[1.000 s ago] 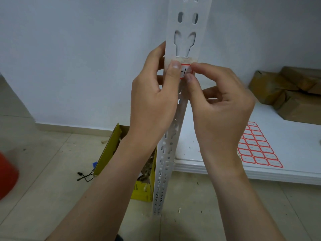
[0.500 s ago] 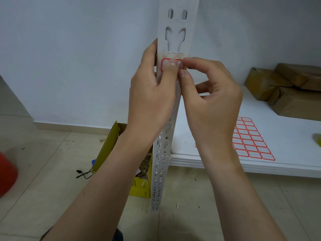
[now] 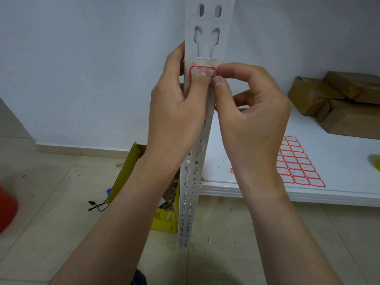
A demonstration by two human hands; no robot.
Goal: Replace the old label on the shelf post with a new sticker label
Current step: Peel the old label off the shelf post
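Note:
A white perforated shelf post (image 3: 207, 21) rises through the middle of the view. A white sticker label with a red border (image 3: 194, 73) lies flat on its front face, just below a strip of yellowish glue residue (image 3: 205, 62). My left hand (image 3: 176, 112) wraps the post from the left, and its thumb presses on the label's middle. My right hand (image 3: 250, 112) pinches the label's right edge at the post's corner between thumb and forefinger. The label's right part is hidden by the fingers.
A sheet of red-bordered sticker labels (image 3: 296, 163) lies on the white shelf board (image 3: 339, 182) to the right. Brown wrapped parcels (image 3: 341, 103) sit at the back of that board. A yellow cardboard box (image 3: 131, 171) stands on the floor behind the post. A red blur (image 3: 6, 208) is at the left edge.
The label went from half hidden under my fingers to lying flat on the post with its left border showing. My left thumb now rests on its middle; both hands stay at the post.

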